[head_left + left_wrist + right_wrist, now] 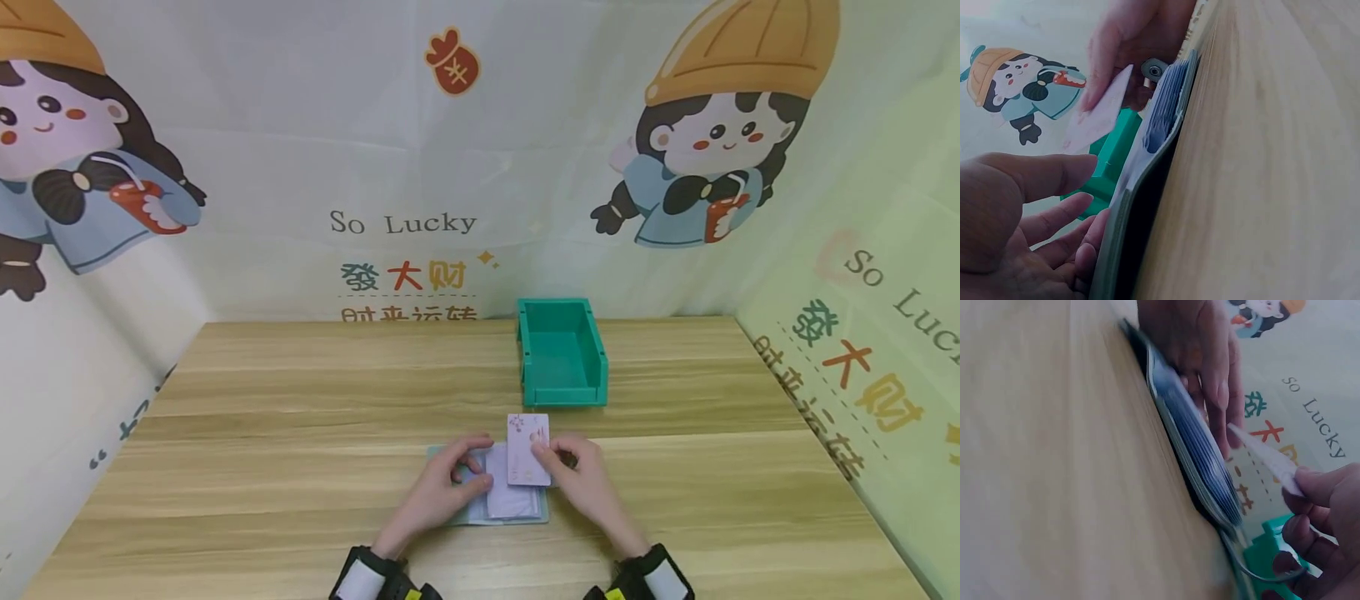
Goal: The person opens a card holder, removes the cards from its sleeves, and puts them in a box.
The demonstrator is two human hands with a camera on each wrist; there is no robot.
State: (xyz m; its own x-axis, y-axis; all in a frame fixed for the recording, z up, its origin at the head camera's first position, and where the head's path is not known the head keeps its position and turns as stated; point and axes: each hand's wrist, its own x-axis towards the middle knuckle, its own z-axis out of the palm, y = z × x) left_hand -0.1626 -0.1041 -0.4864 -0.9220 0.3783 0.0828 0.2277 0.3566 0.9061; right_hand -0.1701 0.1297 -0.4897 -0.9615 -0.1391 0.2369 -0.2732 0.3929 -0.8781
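A small card holder (513, 506) with a green cover lies opened out on the table, its stack of thin sleeves (1169, 100) rising in the middle. My right hand (583, 475) pinches a pale pink printed card (528, 454) between thumb and fingers, tilted over the right part of the sleeves. At the left side of the holder is my left hand (450, 479), thumb and index finger spread apart. In the left wrist view its lower fingers (1092, 240) rest along the cover's edge. A strap with a round metal snap (1155, 70) sticks out beside my right hand.
Behind the holder stands a green plastic bin (564, 354) with a lowered front edge, near the back of the wooden table (300, 400). A printed cloth (405, 167) with cartoon figures hangs behind and along the sides.
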